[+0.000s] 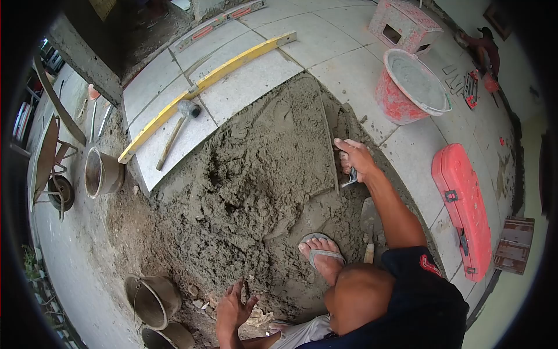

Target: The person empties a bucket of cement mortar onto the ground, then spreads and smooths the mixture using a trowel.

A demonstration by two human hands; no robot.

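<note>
Grey wet mortar (250, 168) lies in a wide, rough bed. My right hand (356, 160) is closed round the handle of a trowel (349, 178) at the bed's right side. A long thin straight edge (329, 139) lies across the mortar beside that hand; whether it belongs to the trowel is unclear. At the bottom, my left hand (233, 308) is open, fingers apart, near the mortar's lower edge, with nothing visible in it. A sandalled foot (322, 251) rests on the mortar, and a second tool's handle (369, 252) shows beside it.
A yellow level (215, 75) and a mallet (189, 109) lie on tiles. A red bucket (398, 93) holds grey mix. A red case (463, 209) lies right; buckets (104, 173) and a wheelbarrow (46, 151) stand left. Another person (487, 52) is at the upper right.
</note>
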